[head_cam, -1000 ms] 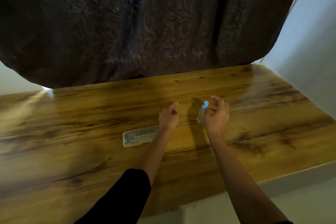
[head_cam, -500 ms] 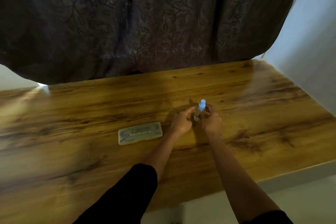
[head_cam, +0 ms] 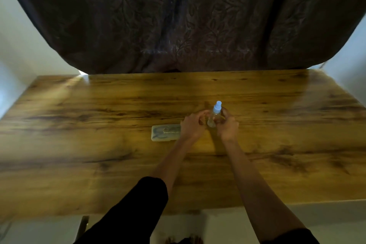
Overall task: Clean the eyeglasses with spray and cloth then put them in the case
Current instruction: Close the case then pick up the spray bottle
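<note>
Bottle [head_cam: 214,115] of spray, clear with a pale blue cap, stands upright near the middle of a wooden table [head_cam: 79,125], the right hand [head_cam: 227,127] grasping its lower half with curled fingers. Just beside it the left hand [head_cam: 193,125] has its fingers bent toward the bottle, though whether they hold it cannot be told. A translucent case [head_cam: 165,133] lies flat and closed at the left wrist, and a dark leaf-patterned curtain [head_cam: 178,16] hangs behind the table.

Dark leaf-patterned curtain [head_cam: 178,18] hangs behind glossy wooden table [head_cam: 79,125].
</note>
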Demonstrator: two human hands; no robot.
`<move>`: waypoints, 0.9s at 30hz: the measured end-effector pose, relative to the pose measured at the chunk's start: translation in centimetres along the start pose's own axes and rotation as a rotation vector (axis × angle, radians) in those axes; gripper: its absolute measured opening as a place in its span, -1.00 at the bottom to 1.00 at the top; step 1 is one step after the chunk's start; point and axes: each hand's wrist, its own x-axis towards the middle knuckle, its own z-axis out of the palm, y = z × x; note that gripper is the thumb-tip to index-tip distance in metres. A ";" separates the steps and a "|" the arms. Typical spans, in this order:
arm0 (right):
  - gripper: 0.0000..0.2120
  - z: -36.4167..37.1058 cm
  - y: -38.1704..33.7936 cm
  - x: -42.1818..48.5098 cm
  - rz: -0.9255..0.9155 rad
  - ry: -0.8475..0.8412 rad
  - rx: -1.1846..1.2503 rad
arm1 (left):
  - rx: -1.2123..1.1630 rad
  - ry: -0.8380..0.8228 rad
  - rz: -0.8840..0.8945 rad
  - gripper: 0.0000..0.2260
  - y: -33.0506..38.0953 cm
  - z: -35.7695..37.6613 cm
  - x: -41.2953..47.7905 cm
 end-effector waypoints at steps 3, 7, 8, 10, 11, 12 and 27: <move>-0.62 0.8 -0.3 -0.6 -0.020 -0.044 -0.018 | 0.024 0.029 -0.032 -0.51 -0.8 -0.7 -0.8; -0.61 1.2 -0.7 -1.7 -0.022 -0.097 -0.004 | 0.034 0.047 -0.046 -0.50 -2.0 -1.1 -1.7; -0.60 1.3 -0.8 -2.0 -0.024 -0.108 -0.009 | 0.045 0.048 -0.049 -0.50 -2.2 -1.2 -2.0; -0.60 1.6 -0.7 -2.3 -0.028 -0.118 -0.023 | 0.061 0.054 -0.050 -0.50 -2.4 -1.4 -2.4; -0.59 1.7 -0.7 -2.4 -0.029 -0.121 -0.028 | 0.064 0.056 -0.053 -0.49 -2.5 -1.4 -2.5; -0.59 1.8 -0.7 -2.5 -0.027 -0.124 -0.041 | 0.062 0.058 -0.056 -0.48 -2.7 -1.4 -2.7; -0.60 1.8 -0.1 -3.6 -0.021 -0.093 -0.090 | 0.204 0.034 -0.027 -0.46 -2.7 -1.9 -3.7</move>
